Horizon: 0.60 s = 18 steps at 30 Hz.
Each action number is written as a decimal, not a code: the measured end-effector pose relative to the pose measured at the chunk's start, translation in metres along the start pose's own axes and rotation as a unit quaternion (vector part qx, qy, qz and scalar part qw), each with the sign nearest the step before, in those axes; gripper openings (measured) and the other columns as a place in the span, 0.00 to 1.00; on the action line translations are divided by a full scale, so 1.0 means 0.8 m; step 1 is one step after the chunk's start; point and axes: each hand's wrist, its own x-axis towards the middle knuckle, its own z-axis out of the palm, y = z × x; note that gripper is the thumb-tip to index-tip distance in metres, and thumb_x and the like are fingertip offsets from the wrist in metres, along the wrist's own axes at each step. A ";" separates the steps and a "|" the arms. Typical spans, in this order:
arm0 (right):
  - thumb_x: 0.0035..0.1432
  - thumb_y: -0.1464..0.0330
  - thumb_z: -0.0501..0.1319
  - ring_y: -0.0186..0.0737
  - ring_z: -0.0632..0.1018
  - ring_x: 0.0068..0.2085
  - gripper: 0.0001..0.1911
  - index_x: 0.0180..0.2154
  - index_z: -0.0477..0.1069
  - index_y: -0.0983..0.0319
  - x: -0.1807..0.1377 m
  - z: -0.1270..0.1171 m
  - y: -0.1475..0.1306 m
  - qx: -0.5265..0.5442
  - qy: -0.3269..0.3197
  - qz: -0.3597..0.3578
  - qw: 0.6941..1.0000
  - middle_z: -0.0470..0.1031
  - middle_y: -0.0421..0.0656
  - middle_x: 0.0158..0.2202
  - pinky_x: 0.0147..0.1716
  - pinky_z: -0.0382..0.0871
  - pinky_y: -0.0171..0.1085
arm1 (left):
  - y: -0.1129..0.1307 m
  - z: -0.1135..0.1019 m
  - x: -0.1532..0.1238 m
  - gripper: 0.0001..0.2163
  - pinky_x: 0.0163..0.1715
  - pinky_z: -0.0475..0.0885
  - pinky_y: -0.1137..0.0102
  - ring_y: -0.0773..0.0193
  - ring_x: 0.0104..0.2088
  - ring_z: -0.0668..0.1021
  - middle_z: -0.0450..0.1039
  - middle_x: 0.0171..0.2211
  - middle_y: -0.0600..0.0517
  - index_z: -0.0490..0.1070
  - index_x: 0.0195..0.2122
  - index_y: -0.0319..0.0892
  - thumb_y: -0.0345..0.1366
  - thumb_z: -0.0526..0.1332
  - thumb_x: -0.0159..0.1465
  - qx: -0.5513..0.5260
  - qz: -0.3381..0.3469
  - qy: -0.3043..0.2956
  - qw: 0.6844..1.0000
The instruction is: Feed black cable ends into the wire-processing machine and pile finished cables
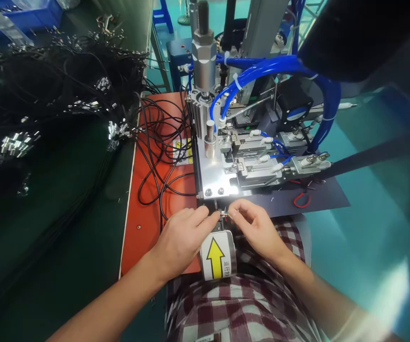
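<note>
My left hand (182, 233) pinches the end of a thin black cable (162, 190) at the front slot of a small metal machine (222, 175). My right hand (254, 224) is pinched shut right beside it, fingertips on tiny wire ends (223, 214) between the two hands. Both hands sit just above a white label with a yellow arrow (216, 256). The cable loops back to the left over an orange mat (148, 223).
A large heap of black cables with metal plugs (48, 95) covers the dark green bench at left. Blue air hoses (262, 71) and a steel cylinder (203, 52) rise from the machine. My checked shirt (240, 304) is at the bottom. Teal floor lies to the right.
</note>
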 end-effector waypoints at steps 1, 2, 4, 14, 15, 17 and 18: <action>0.62 0.64 0.54 0.35 0.65 0.28 0.11 0.28 0.63 0.61 0.000 0.000 0.000 -0.003 0.001 0.000 1.000 0.62 0.37 0.25 0.28 0.60 0.34 | 0.000 0.000 0.000 0.15 0.24 0.63 0.71 0.65 0.24 0.68 0.68 0.26 0.50 0.71 0.45 0.34 0.28 0.45 0.69 0.002 0.001 -0.001 1.000; 0.62 0.64 0.54 0.36 0.65 0.28 0.11 0.27 0.63 0.61 0.000 0.000 -0.001 -0.006 0.003 -0.001 1.000 0.62 0.37 0.25 0.28 0.60 0.34 | 0.000 0.000 0.001 0.15 0.24 0.63 0.70 0.65 0.24 0.68 0.68 0.26 0.50 0.71 0.45 0.34 0.28 0.45 0.69 0.004 0.002 -0.002 1.000; 0.62 0.64 0.54 0.36 0.65 0.28 0.12 0.27 0.63 0.61 0.000 0.001 -0.002 -0.013 0.006 -0.002 1.000 0.62 0.38 0.25 0.28 0.61 0.34 | 0.001 0.000 0.001 0.15 0.23 0.63 0.70 0.65 0.23 0.67 0.68 0.26 0.51 0.71 0.45 0.35 0.28 0.45 0.69 0.009 0.002 -0.005 1.000; 0.62 0.65 0.55 0.37 0.67 0.30 0.10 0.28 0.64 0.60 -0.001 0.005 -0.003 -0.025 0.030 -0.018 0.999 0.64 0.39 0.27 0.29 0.63 0.34 | 0.002 0.000 0.001 0.15 0.23 0.61 0.70 0.66 0.22 0.66 0.67 0.25 0.51 0.71 0.45 0.35 0.29 0.45 0.69 0.020 0.006 0.002 1.000; 0.62 0.65 0.55 0.37 0.67 0.30 0.10 0.28 0.64 0.60 -0.001 0.005 -0.003 -0.024 0.031 -0.018 0.999 0.64 0.39 0.27 0.29 0.63 0.34 | 0.002 -0.001 0.001 0.15 0.23 0.61 0.70 0.66 0.22 0.66 0.68 0.25 0.51 0.71 0.45 0.35 0.29 0.45 0.69 0.020 0.007 0.003 1.000; 0.62 0.65 0.55 0.37 0.67 0.30 0.10 0.28 0.63 0.60 -0.002 0.005 -0.003 -0.024 0.032 -0.015 0.999 0.64 0.39 0.27 0.29 0.63 0.34 | 0.003 -0.001 0.001 0.15 0.23 0.60 0.70 0.65 0.22 0.66 0.68 0.25 0.51 0.71 0.45 0.34 0.28 0.45 0.69 0.021 0.009 0.003 1.000; 0.62 0.65 0.55 0.36 0.67 0.30 0.10 0.28 0.63 0.60 -0.002 0.005 -0.002 -0.024 0.033 -0.014 0.999 0.64 0.38 0.27 0.29 0.63 0.34 | 0.003 -0.001 0.001 0.15 0.23 0.60 0.70 0.65 0.22 0.66 0.67 0.25 0.51 0.71 0.45 0.34 0.28 0.45 0.69 0.021 0.011 0.001 1.000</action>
